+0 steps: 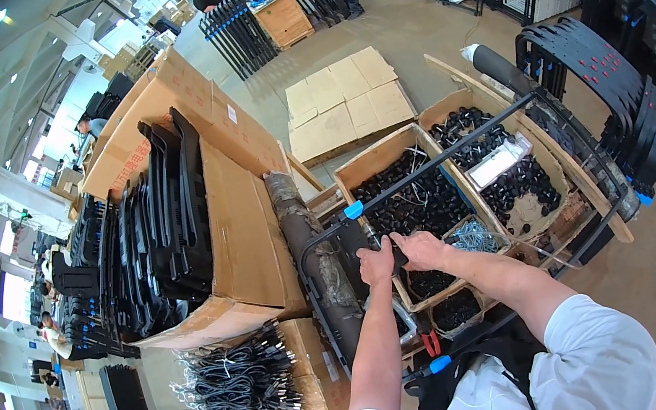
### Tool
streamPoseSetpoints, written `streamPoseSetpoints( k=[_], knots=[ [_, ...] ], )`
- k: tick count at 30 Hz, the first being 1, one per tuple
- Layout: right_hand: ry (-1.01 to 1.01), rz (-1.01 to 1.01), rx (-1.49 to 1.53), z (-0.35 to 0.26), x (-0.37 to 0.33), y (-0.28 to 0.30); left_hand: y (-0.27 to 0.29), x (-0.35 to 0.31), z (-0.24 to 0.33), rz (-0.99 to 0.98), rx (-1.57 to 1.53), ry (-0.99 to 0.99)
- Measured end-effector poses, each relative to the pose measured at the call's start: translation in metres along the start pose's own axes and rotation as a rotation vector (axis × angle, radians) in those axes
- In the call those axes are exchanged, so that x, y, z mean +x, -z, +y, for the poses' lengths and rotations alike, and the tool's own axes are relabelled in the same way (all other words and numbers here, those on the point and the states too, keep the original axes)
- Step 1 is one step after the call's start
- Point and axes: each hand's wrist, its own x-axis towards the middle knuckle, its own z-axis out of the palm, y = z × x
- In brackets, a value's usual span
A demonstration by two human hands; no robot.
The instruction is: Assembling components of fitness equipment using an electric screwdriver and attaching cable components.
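Note:
My left hand (376,262) and my right hand (423,251) meet close together at the near left corner of a wooden parts box. Both have curled fingers, and a small dark piece shows between them; its kind is hidden by the fingers. Just beyond my left hand a short metallic cylinder (370,231) sticks up; I cannot tell what it belongs to. A black tubular metal frame (424,165) with a blue wrap (353,210) lies across the boxes, its bar passing beyond my hands. Red-handled pliers (430,342) rest near my body.
Wooden boxes hold black plastic parts (412,201), a white carton (500,162) and silver hardware (473,236). A padded roller (312,267) runs at left, beside a big carton (242,226) of black panels (167,204). Bundled cables (240,379) lie nearer. Flat cardboard (347,104) covers floor ahead; people work farther off.

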Motion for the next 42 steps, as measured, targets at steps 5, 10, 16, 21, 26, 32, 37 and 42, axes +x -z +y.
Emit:
streamPoseSetpoints(
  k=[5,10,16,21,26,32,37,42],
  knots=[
    [0.010,0.021,-0.001,0.000,0.007,-0.012,0.002,0.008,0.003,-0.005,0.021,0.022],
    [0.015,0.091,0.059,-0.006,0.004,-0.025,0.003,0.011,0.000,-0.044,0.086,-0.017],
    [-0.016,0.067,0.087,-0.013,-0.004,-0.024,0.003,0.013,-0.009,-0.061,0.120,-0.060],
    [-0.039,0.067,0.083,-0.013,-0.011,-0.024,0.002,0.009,-0.008,-0.056,0.155,-0.104],
    [-0.027,0.089,0.076,-0.017,-0.012,-0.026,0.002,0.011,-0.018,-0.038,0.125,-0.123],
    [-0.027,0.091,0.060,-0.015,-0.022,-0.030,0.007,-0.005,-0.011,-0.077,0.109,-0.130],
    [-0.014,0.094,-0.022,-0.033,-0.042,-0.031,0.003,-0.023,-0.033,-0.012,0.121,-0.176],
    [0.034,0.303,-0.079,-0.058,-0.111,-0.008,-0.007,-0.086,-0.050,-0.024,-0.450,-0.199]
  ],
)
